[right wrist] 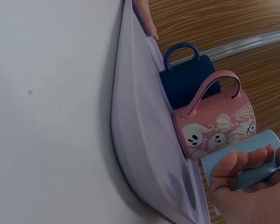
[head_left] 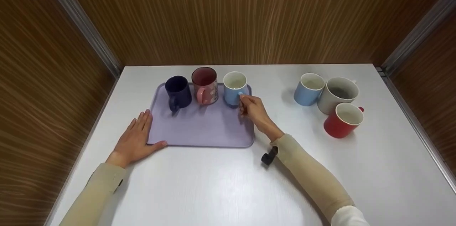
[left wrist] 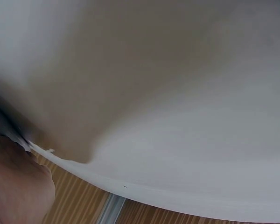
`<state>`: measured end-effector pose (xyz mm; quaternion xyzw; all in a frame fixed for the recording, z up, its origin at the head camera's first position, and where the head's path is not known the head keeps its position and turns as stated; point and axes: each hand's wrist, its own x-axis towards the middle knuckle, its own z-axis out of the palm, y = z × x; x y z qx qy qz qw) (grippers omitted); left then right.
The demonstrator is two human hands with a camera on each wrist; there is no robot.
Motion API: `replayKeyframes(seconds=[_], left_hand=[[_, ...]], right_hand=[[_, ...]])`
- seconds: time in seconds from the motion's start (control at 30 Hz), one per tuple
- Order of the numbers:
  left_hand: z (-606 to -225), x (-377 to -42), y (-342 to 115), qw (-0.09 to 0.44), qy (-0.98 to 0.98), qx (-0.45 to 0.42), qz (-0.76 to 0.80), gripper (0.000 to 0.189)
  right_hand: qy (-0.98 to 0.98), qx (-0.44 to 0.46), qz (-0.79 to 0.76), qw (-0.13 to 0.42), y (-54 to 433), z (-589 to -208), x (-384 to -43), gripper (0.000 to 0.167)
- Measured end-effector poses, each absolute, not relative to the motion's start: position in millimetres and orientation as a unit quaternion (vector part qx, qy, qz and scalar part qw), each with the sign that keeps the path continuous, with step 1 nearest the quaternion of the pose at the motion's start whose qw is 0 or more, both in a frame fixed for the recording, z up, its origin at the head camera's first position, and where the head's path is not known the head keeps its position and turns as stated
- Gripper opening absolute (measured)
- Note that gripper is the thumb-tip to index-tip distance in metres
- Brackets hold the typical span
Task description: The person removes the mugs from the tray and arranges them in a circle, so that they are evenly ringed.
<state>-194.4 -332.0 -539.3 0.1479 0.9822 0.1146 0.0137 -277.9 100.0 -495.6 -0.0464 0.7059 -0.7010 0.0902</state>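
My right hand (head_left: 254, 112) grips the handle of a light blue mug (head_left: 232, 94) at the back right of a lilac tray (head_left: 199, 129). In the right wrist view its fingers (right wrist: 226, 163) curl round that handle. Left of this mug stands a pink mug (head_left: 210, 92) with white ghost and pumpkin drawings, its handle facing me. A dark blue mug (head_left: 179, 92) is at the tray's back left. My left hand (head_left: 137, 140) lies with straight fingers along the tray's left edge, thumb spread over the front left corner. The left wrist view shows mostly the table and part of that hand.
On the table's right side stand a second light blue mug (head_left: 306, 92), a larger off-white mug (head_left: 326, 101) and a red mug (head_left: 338, 124), close together. Wood-grain panels (head_left: 249, 15) wall in the white table (head_left: 199, 183) at the back and sides.
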Motion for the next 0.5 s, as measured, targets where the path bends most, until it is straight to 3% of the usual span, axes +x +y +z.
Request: replayKeyframes(seconds=[0.5], left_hand=[[-539,-193,-332,-0.004,0.980,0.157,0.121,0.118]], right_hand=[[0.686,-0.049,-0.720,0.094,129,-483,-266,0.039]])
